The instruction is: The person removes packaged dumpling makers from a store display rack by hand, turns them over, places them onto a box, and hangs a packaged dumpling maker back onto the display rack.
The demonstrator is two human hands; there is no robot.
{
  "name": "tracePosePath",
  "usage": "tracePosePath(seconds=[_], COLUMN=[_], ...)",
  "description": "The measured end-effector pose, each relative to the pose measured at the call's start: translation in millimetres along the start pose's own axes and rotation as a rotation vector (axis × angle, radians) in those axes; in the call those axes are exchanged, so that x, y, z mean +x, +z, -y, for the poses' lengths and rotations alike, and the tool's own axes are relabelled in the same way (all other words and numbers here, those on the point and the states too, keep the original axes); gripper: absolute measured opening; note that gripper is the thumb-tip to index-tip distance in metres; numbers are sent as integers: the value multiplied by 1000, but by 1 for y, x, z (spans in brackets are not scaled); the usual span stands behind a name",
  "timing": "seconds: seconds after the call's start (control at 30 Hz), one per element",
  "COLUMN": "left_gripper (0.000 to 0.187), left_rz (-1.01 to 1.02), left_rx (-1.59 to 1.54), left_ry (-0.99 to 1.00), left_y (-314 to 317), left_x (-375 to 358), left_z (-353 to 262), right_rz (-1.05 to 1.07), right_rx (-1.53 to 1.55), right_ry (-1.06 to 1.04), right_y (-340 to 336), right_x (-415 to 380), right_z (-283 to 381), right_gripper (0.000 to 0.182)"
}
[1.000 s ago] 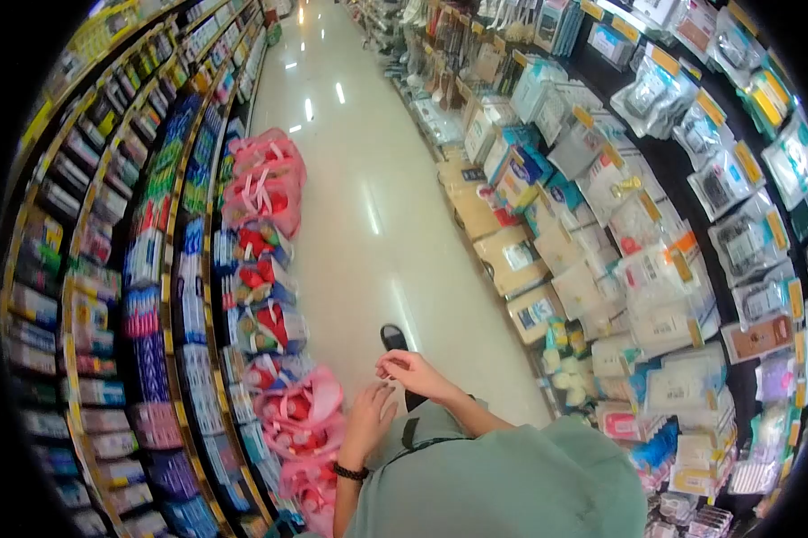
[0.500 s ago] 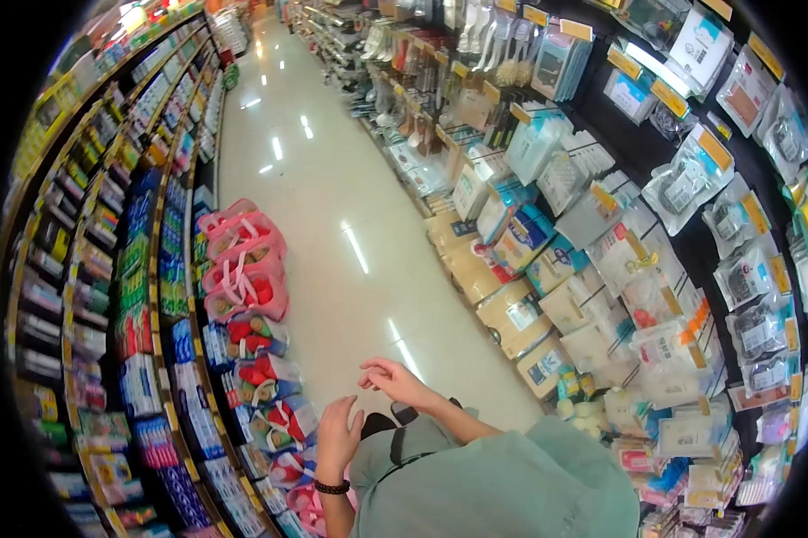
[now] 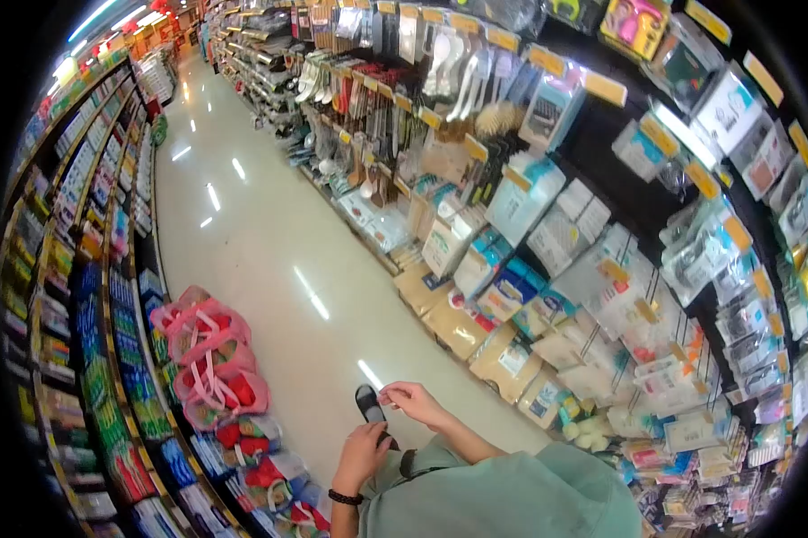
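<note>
My left hand [image 3: 361, 455], with a dark beaded bracelet [image 3: 345, 498] on its wrist, is held in front of my body. Its fingers are loosely bent and I see nothing in them. To its upper right, my right hand [image 3: 411, 403] hovers over the aisle floor, half curled with the fingers apart and no item showing. The two hands do not touch each other or any goods. Beneath them a dark sandal [image 3: 365, 401] shows on my foot, and the green shirt [image 3: 503, 489] I wear fills the bottom.
Pink mesh bags [image 3: 216, 345] with red items stand on the floor along the left shelves [image 3: 108, 314]. On the right, a rack holds hanging packets [image 3: 700, 251], white spoons [image 3: 458, 67] and beige packages [image 3: 462, 318]. The shiny aisle floor [image 3: 251, 224] runs away between them.
My view has turned to the right and moved forward along the aisle, so the pink bags sit lower and more to the left. The sandal shows more. Both hands stay raised, a little lower in view.
</note>
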State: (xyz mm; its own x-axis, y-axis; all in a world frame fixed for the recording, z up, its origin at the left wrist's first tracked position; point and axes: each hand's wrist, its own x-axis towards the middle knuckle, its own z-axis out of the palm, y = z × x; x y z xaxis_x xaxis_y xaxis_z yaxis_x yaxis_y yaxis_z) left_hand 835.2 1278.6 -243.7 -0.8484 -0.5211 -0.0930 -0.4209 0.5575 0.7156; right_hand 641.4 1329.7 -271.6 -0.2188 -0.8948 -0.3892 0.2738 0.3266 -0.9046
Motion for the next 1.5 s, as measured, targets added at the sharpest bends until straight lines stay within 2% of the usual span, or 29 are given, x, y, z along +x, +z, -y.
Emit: tracePosePath(seconds=[0.07, 0.17, 0.2, 0.23, 0.33, 0.4, 0.43, 0.53, 0.63, 0.77, 0.9, 0.97, 1.0, 1.07, 1.17, 1.3, 1.4, 1.5], left_gripper=[34, 34, 34, 34, 36, 36, 36, 36, 37, 40, 38, 38, 37, 35, 32, 32, 38, 40], left_rz=[-21, -141, -163, -175, -150, -134, -126, -36, 96, 249, 104, 30, 31, 33, -57, -54, -63, -96], left_rx=[22, 54, 84, 116, 214, 157, 129, 100, 83, 27, 183, 231, 215, 167, 148, -36, -190, -241], left_ry=[1, 6, -9, -27, -63, -63, -65, -28, 54, 115, -10, -15, 8, 56, 165, 322, 451, 595], left_y=[-37, -89, -103, -114, -153, -172, -177, -181, -175, -178, -231, -256, -267, -288, -315, -333, -347, -359], left_x=[38, 92, 108, 121, 166, 196, 210, 247, 288, 359, 439, 479, 499, 547, 613, 699, 759, 821], left_z=[25, 67, 83, 94, 119, 129, 132, 144, 155, 193, 209, 211, 211, 211, 177, 141, 109, 85], right_rz=[0, -3, 33, 31, 10, -23, -39, 65, 53, -13, -36, -104, -105, -68, -109, -202, -339, -516], right_rx=[41, -32, -143, -110, 25, -10, -27, 406, 497, 423, 460, 376, 418, 447, 458, 461, 470, 607], right_ry=[59, 13, -13, -37, -48, -73, -84, 20, -9, -111, -174, -261, -235, -341, -448, -572, -658, -732], right_y=[1, 5, 5, 3, 7, 5, 4, -6, -23, -58, -98, -118, -128, -148, -170, -194, -211, -232], right_x=[38, 102, 123, 136, 165, 192, 205, 236, 284, 352, 428, 466, 480, 503, 530, 546, 563, 584], right_z=[37, 63, 69, 79, 116, 117, 117, 137, 146, 180, 223, 248, 270, 309, 359, 420, 453, 479], right_gripper=[28, 31, 33, 33, 33, 34, 35, 36, 38, 37, 34, 34, 37, 37, 37, 38, 42, 44])
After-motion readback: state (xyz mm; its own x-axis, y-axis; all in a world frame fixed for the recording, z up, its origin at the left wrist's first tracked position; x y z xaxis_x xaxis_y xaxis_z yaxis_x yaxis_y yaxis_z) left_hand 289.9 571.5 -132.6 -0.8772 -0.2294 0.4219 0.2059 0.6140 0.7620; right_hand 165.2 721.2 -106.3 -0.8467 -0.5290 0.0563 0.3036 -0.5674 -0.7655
